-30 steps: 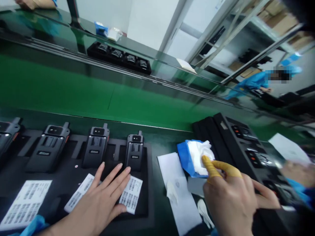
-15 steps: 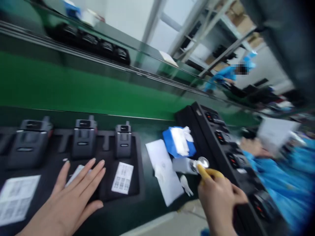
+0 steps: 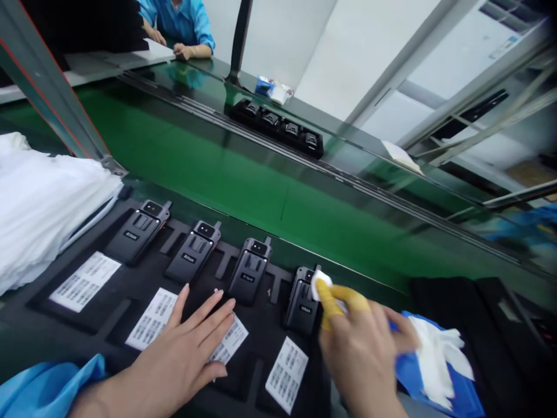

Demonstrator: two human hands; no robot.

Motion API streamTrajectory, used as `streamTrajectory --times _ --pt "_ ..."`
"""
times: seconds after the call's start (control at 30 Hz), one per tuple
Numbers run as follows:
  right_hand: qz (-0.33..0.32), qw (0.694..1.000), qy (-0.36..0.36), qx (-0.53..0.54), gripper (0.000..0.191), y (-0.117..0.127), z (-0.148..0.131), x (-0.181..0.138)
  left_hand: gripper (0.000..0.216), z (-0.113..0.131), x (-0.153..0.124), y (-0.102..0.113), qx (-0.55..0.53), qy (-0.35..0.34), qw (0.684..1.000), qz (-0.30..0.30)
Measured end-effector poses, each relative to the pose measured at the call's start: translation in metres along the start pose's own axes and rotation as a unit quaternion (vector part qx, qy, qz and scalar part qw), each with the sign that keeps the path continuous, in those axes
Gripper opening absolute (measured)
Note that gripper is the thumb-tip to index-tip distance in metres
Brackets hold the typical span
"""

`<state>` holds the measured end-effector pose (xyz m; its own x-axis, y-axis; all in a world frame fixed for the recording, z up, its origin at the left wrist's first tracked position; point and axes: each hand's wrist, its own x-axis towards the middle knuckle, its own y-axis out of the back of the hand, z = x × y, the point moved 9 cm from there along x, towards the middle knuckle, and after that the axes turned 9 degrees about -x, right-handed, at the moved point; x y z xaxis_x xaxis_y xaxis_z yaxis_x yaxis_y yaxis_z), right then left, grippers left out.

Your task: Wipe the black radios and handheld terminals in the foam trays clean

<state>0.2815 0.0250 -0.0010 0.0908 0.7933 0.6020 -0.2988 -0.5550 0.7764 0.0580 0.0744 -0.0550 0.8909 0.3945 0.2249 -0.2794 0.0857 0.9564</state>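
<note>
My right hand [image 3: 365, 342], with yellow finger cots on its fingers, pinches a small white wipe [image 3: 321, 281]. It holds the wipe against the top right of the rightmost handheld radio [image 3: 300, 310]. Palm down, my left hand [image 3: 187, 348] spreads its fingers over the black foam tray [image 3: 265, 325], partly covering a white barcode label sheet [image 3: 230, 342]. Several dark radios lie back side up in the tray's slots, among them one radio [image 3: 249, 273] just beyond my left fingertips. Another label sheet [image 3: 287, 374] lies below the rightmost radio.
A stack of white cloths or bags [image 3: 47, 203] stands at the left. On the right are a blue packet with white wipes [image 3: 435, 366] and a black case [image 3: 470, 325]. Behind runs a green conveyor belt [image 3: 243, 180]; a co-worker in blue [image 3: 187, 29] sits across it.
The view has swung left. My right hand has moved from the bottle with the metal top to the rightmost radio, and a white wipe shows in its fingers. My left hand stays spread over the tray.
</note>
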Motion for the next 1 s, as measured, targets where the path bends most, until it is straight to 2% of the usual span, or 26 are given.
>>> streamTrajectory --times 0.07,0.13,0.2,0.3,0.5,0.73,1.0 --pt "-0.027 0.996 0.086 -0.010 0.015 -0.016 -0.051 0.023 0.048 -0.001 0.000 0.000 -0.014 0.007 1.000 -0.003" --pt "0.001 0.993 0.119 -0.024 0.023 -0.017 -0.088 0.042 0.047 -0.001 0.001 -0.001 -0.027 0.013 1.000 -0.004" --pt "0.008 0.991 0.134 -0.029 0.026 -0.018 -0.112 0.055 0.046 -0.002 0.002 -0.001 -0.035 0.017 0.999 -0.003" --pt "0.011 0.989 0.147 -0.027 0.025 -0.021 -0.129 0.064 0.045 -0.004 0.003 -0.005 -0.053 0.031 0.998 -0.007" --pt "-0.012 0.987 0.161 -0.023 0.024 -0.033 -0.134 0.065 0.050 -0.006 0.003 -0.015 -0.076 0.042 0.995 -0.046" --pt "-0.029 0.988 0.150 -0.030 0.027 -0.033 -0.121 0.055 0.043 -0.005 0.006 -0.007 -0.048 0.040 0.998 -0.025" --pt "-0.007 0.990 0.125 -0.059 0.026 -0.034 -0.095 0.052 0.043 -0.005 0.010 -0.003 -0.040 0.033 0.999 -0.006"
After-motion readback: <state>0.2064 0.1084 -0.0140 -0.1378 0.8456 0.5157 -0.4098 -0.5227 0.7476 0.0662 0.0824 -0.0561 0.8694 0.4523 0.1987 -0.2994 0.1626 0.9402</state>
